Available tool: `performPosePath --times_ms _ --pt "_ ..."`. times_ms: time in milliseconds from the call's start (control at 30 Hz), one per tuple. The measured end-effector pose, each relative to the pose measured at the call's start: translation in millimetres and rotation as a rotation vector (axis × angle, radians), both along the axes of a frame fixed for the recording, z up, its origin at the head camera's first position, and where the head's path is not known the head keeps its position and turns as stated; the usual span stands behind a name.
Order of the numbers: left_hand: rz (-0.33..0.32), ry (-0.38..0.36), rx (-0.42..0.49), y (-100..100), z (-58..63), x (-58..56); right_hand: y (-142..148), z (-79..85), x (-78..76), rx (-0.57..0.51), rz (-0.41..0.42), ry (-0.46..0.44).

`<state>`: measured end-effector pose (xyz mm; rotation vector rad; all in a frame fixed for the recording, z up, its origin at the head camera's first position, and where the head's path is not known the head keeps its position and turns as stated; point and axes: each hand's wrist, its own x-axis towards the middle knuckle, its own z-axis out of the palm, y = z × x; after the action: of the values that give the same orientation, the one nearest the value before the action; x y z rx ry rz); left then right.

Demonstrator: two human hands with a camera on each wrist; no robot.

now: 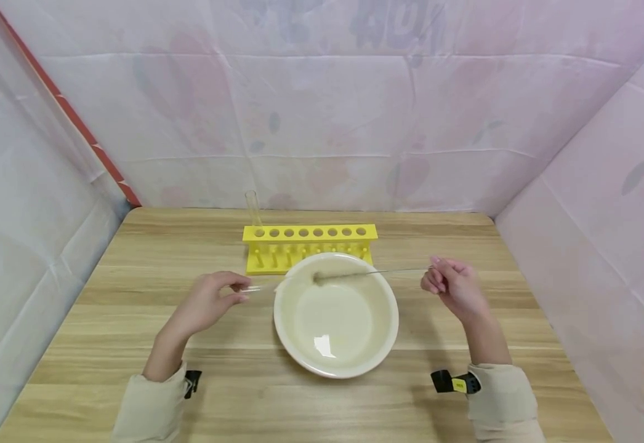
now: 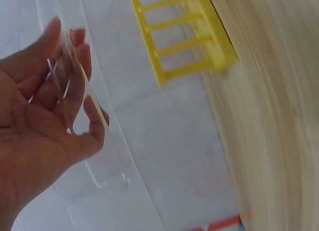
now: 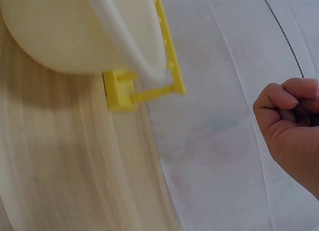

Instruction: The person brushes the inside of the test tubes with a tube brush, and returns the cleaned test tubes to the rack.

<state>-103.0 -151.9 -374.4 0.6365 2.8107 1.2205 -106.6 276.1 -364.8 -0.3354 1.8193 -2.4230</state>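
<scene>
My left hand [image 1: 207,303] pinches a clear glass test tube [image 2: 110,173] between thumb and fingers, left of the basin. In the left wrist view its rounded closed end sticks out past the fingers. My right hand [image 1: 457,288], fingers curled, grips the thin twisted-wire handle of a test tube brush [image 1: 345,275] on the right. The bristles lie over the far part of a cream basin [image 1: 391,326], pointing left toward the tube. Brush and tube are apart. Only the brush's wire shows in the right wrist view.
Behind the basin stands a yellow test tube rack [image 1: 311,234], its front partly hidden by the rim. Another glass tube [image 1: 253,208] stands upright in its leftmost hole. Pale printed sheets [image 1: 322,111] enclose the wooden table [image 1: 322,412] at the back and sides.
</scene>
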Motion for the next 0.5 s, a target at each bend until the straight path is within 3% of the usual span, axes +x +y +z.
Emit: performPosePath --times_ms 133,233,500 --pt "0.152 0.040 0.012 -20.5 -0.5 0.6 17.9 -1.9 1.9 -0.120 0.017 0.003" --pt "0.251 0.063 0.070 -25.1 -0.4 0.1 20.4 -3.3 3.8 -0.092 0.015 -0.019" --pt "0.337 -0.007 0.252 -12.9 -0.8 -13.6 7.5 -12.5 4.6 0.051 -0.013 -0.138"
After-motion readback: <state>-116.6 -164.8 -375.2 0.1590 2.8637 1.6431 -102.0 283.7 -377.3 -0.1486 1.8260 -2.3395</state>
